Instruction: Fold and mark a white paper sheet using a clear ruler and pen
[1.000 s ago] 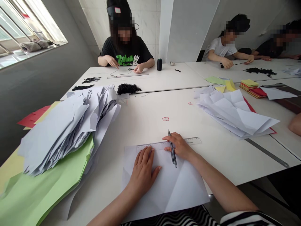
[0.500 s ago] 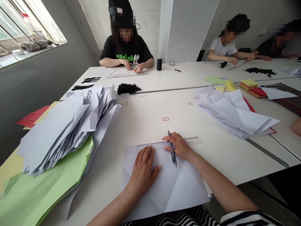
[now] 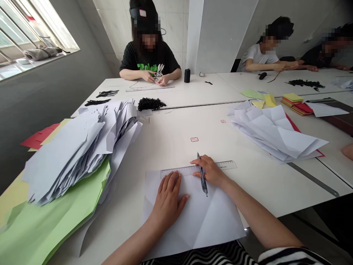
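A creased white sheet of paper [image 3: 212,224] lies on the table in front of me. Across its far edge rests a clear plastic ruler [image 3: 227,165]. My left hand [image 3: 168,198] is flat on the paper, fingers stretched out, with the fingertips on the ruler. My right hand [image 3: 211,171] holds a pen [image 3: 203,180] between its fingers while resting at the ruler. The pen's tip points away from me, and its back end hangs over the paper. Part of the ruler is hidden under both hands.
To the left stands a big stack of white paper [image 3: 66,154] over green sheets [image 3: 68,217]. At right lie folded white sheets [image 3: 275,129] and a metal ruler [image 3: 314,179]. Across the table, a person [image 3: 150,55] handles cord near a black thread spool [image 3: 186,76] and a black cord bundle [image 3: 151,103].
My hands, the pen and the ruler stay in place. The person opposite has shifted their hands, now holding what looks like scissors; the person at far right has brought their hands together.
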{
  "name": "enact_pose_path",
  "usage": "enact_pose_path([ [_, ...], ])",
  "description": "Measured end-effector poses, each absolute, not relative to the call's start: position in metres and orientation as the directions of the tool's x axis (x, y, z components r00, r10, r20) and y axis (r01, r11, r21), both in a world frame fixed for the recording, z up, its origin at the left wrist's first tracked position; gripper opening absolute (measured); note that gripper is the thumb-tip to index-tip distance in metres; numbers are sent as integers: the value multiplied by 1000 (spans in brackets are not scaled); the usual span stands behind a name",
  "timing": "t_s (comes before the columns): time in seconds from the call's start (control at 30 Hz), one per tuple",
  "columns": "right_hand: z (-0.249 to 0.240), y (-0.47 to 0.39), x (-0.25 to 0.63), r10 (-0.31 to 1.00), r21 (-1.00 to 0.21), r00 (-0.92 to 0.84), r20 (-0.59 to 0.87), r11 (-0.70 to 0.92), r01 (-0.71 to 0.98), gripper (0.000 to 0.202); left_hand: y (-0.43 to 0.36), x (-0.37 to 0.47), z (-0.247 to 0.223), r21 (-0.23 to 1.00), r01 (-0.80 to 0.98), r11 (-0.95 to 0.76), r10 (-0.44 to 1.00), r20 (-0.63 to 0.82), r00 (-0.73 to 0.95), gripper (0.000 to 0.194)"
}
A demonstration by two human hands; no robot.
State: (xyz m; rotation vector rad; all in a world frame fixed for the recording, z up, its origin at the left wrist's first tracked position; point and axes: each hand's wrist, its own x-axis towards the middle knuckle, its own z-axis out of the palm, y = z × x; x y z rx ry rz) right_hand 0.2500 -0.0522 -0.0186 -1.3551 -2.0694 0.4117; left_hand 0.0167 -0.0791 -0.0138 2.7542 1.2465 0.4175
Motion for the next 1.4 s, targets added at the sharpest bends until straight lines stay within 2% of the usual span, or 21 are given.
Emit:
enact_pose_path([
  [1.1, -18, -52, 250, 911, -596, -271, 312, 410, 690, 34, -78, 17, -12, 198, 723, -661, 749, 216, 626, 58],
  [1.27, -8, -55, 251, 930, -707, -217, 298, 367, 604, 31, -79, 18, -11, 217, 724, -655, 755, 213, 620, 57],
  [1.4, 23, -46, 252, 946, -798, -199, 257, 324, 509, 27, -81, 18, -10, 237, 721, -651, 759, 202, 619, 56],
])
